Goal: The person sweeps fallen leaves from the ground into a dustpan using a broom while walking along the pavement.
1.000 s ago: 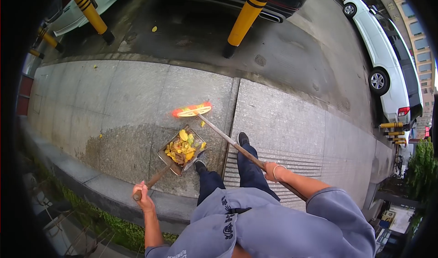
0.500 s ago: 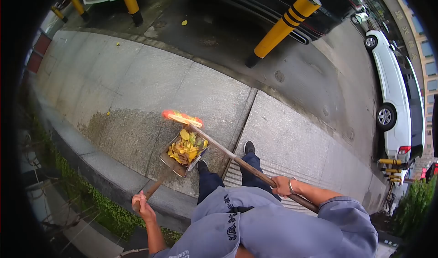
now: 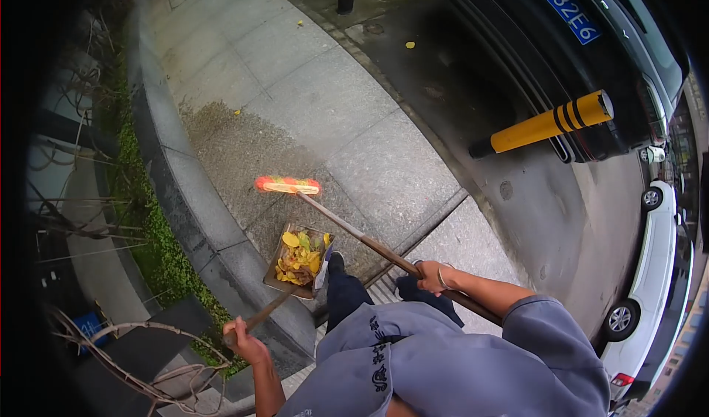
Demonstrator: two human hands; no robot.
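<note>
My right hand is closed around the long wooden handle of a broom. The broom's orange-red bristle head is just beyond the dustpan, over the damp pavement. My left hand grips the wooden handle of a dustpan, which is in front of my feet, close to the stone curb. Yellow and brown leaves fill much of the pan. The broom head and the pan are apart.
A stone curb with a green hedge runs along the left. Bare branches stick out at lower left. A yellow bollard and a dark car stand at right, a white car beyond. A single leaf lies on the pavement.
The view has turned, so the curb now runs more upright and the bollard sits further right. The broom head has moved a little away from the dustpan. Both hands keep their grips.
</note>
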